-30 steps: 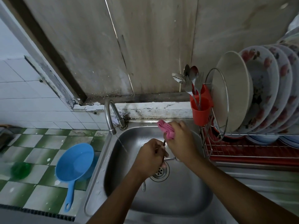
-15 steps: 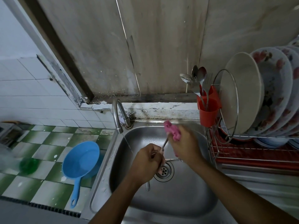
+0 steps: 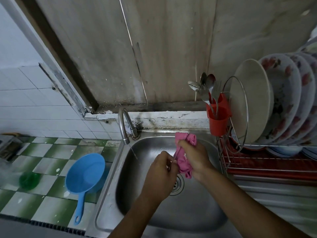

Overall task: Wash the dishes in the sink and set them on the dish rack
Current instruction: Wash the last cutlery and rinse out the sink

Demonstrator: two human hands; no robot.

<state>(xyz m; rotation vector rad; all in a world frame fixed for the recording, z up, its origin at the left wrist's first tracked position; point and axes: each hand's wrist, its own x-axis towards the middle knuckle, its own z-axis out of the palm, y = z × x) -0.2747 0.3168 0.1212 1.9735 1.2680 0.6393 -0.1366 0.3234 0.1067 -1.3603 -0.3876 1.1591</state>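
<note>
Over the steel sink (image 3: 188,215) my left hand (image 3: 159,174) pinches the handle of a thin metal utensil (image 3: 175,156), most of it hidden. My right hand (image 3: 195,157) grips a pink cloth (image 3: 184,162) wrapped around the utensil's upper part. A thin stream of water runs from the tap (image 3: 123,127) at the sink's back left. The wire dish rack (image 3: 257,162) stands to the right, holding a cream plate (image 3: 252,100) and several flowered plates (image 3: 288,100).
A red cup (image 3: 217,122) with spoons and forks hangs on the rack's left end. A blue plastic scoop (image 3: 84,174) and a green scrubber (image 3: 29,180) lie on the green-checked counter to the left. The drain (image 3: 177,184) sits below my hands.
My right hand with the pink cloth has slid down the utensil toward my left hand, and more of the cloth now shows. The view has shifted slightly left.
</note>
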